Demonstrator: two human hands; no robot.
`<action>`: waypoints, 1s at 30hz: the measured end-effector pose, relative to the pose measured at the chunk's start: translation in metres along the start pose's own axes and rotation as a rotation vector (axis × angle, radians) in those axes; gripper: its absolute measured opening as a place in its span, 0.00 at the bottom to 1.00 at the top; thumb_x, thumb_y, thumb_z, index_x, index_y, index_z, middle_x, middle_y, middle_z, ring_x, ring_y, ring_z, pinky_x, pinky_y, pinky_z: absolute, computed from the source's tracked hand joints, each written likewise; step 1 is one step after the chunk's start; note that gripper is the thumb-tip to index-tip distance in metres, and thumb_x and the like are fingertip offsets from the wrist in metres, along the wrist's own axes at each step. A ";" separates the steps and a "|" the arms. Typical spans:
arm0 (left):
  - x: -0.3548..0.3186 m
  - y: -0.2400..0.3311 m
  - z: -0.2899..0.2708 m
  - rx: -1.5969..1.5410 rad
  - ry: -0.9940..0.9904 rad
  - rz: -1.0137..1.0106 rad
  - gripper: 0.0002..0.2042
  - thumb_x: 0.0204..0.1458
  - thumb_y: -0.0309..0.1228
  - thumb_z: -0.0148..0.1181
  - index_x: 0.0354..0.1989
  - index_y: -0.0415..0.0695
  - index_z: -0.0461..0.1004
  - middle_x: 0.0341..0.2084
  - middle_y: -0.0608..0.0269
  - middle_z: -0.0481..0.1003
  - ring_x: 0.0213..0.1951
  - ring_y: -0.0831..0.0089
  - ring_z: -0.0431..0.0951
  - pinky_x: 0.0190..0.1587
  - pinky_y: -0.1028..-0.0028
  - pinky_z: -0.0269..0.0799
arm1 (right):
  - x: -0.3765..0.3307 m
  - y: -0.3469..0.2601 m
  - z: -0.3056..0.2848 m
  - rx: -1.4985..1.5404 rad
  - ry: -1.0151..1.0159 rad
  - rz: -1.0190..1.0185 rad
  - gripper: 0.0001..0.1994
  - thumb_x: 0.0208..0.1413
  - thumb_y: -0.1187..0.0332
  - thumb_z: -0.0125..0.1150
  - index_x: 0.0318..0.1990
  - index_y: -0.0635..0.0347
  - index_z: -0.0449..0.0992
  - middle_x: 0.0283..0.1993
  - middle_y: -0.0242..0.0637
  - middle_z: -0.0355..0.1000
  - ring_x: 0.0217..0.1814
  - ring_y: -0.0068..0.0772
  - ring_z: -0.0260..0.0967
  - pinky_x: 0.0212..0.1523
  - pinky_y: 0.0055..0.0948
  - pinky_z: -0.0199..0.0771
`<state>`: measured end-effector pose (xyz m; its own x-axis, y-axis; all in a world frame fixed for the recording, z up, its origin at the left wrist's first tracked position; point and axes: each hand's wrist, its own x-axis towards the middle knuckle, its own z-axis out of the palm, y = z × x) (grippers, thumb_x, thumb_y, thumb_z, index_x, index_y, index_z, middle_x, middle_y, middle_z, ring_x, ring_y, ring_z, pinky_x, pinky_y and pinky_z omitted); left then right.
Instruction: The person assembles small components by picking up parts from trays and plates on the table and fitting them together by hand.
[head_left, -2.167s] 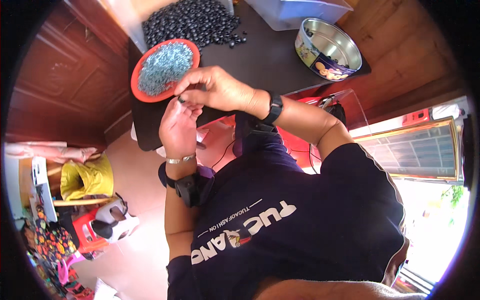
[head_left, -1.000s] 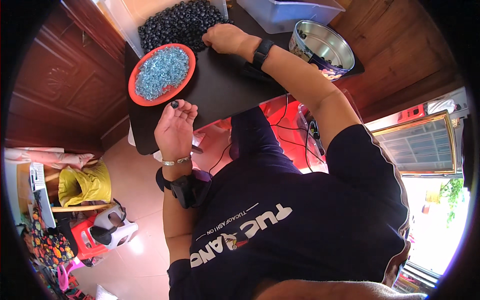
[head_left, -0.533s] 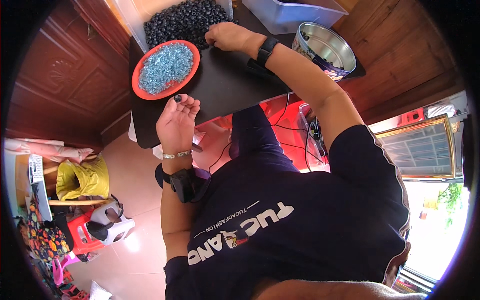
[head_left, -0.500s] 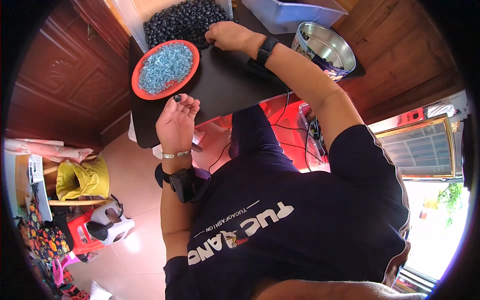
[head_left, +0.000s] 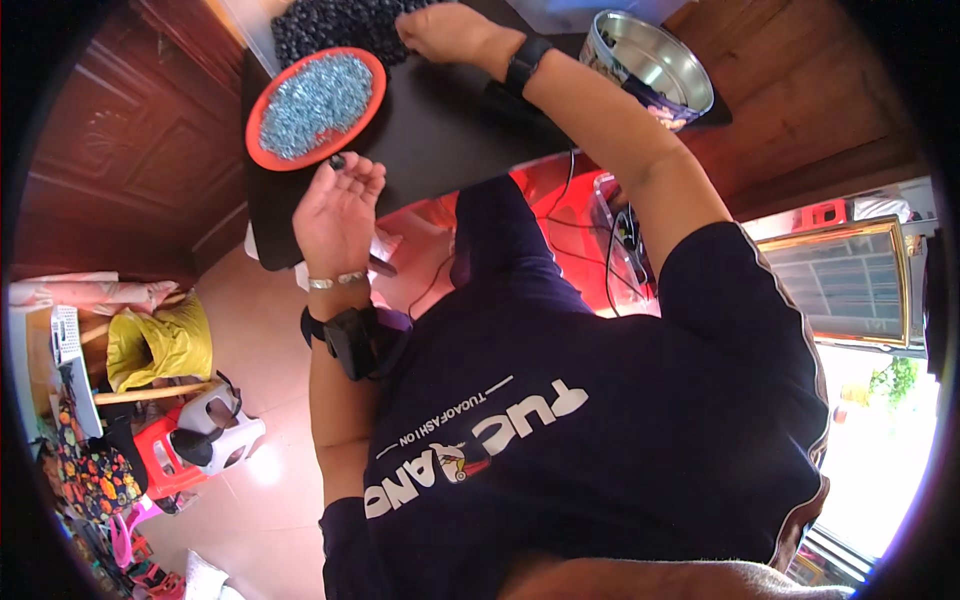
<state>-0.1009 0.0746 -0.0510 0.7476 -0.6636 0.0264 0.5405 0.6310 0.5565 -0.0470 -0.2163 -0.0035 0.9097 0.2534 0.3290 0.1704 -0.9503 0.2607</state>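
Observation:
My left hand [head_left: 338,215] is turned palm up beside the plate, its thumb and forefinger pinching a small black round piece [head_left: 337,161]. The other fingers curl loosely. At the right edge of a heap of similar black pieces [head_left: 325,28], my right hand [head_left: 450,35] has its fingers drawn together. Whatever lies between those fingertips is too small to make out. A red plate [head_left: 258,152] stands just beyond my left fingertips, filled with many small shiny bluish-silver metal parts that look like screws.
A round metal tin [head_left: 655,65] with some black pieces inside stands at the right of the dark table [head_left: 440,125]. A clear plastic tub [head_left: 600,15] is behind it. Cables [head_left: 612,250] hang below, near a red stool [head_left: 590,265]. Wooden panels [head_left: 135,150] border the left side.
The whole view has shifted, so the table and both hands sit higher in the picture. My left hand keeps its pinch on the black piece; my right hand stays at the heap.

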 end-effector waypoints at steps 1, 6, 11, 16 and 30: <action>0.001 0.001 -0.001 0.022 0.019 0.003 0.10 0.59 0.32 0.45 0.38 0.38 0.67 0.37 0.59 0.69 0.43 0.66 0.70 0.54 0.63 0.64 | 0.005 -0.003 -0.005 0.103 -0.009 0.093 0.07 0.50 0.68 0.56 0.34 0.59 0.76 0.32 0.40 0.74 0.35 0.41 0.73 0.36 0.34 0.73; 0.012 0.003 -0.007 -0.035 -0.061 -0.048 0.11 0.59 0.32 0.45 0.39 0.35 0.67 0.38 0.55 0.69 0.45 0.62 0.70 0.55 0.61 0.63 | -0.013 0.003 -0.018 0.387 0.207 0.062 0.08 0.50 0.66 0.54 0.31 0.60 0.77 0.30 0.47 0.74 0.33 0.51 0.72 0.35 0.41 0.72; 0.010 0.008 -0.019 -0.003 -0.125 -0.059 0.12 0.59 0.32 0.44 0.40 0.33 0.68 0.41 0.52 0.70 0.47 0.60 0.69 0.55 0.62 0.63 | -0.044 -0.020 -0.046 0.495 0.303 0.051 0.08 0.48 0.67 0.56 0.30 0.62 0.76 0.29 0.49 0.73 0.34 0.52 0.71 0.35 0.41 0.72; 0.011 0.010 -0.019 0.023 -0.182 -0.069 0.13 0.59 0.31 0.44 0.42 0.33 0.69 0.41 0.51 0.70 0.48 0.59 0.69 0.55 0.62 0.62 | -0.067 -0.020 -0.058 0.626 0.427 0.066 0.07 0.46 0.69 0.60 0.30 0.64 0.76 0.29 0.49 0.73 0.34 0.51 0.71 0.35 0.39 0.72; 0.002 0.004 0.008 0.083 -0.117 -0.102 0.14 0.58 0.35 0.46 0.42 0.35 0.67 0.40 0.53 0.70 0.47 0.60 0.70 0.52 0.65 0.64 | -0.092 -0.073 -0.072 1.871 0.186 0.367 0.10 0.58 0.70 0.56 0.45 0.61 0.76 0.36 0.28 0.75 0.36 0.17 0.70 0.37 0.17 0.70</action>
<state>-0.1000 0.0726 -0.0422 0.6377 -0.7679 0.0603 0.5737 0.5257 0.6281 -0.1708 -0.1567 0.0128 0.9661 -0.0828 0.2445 0.2534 0.1250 -0.9592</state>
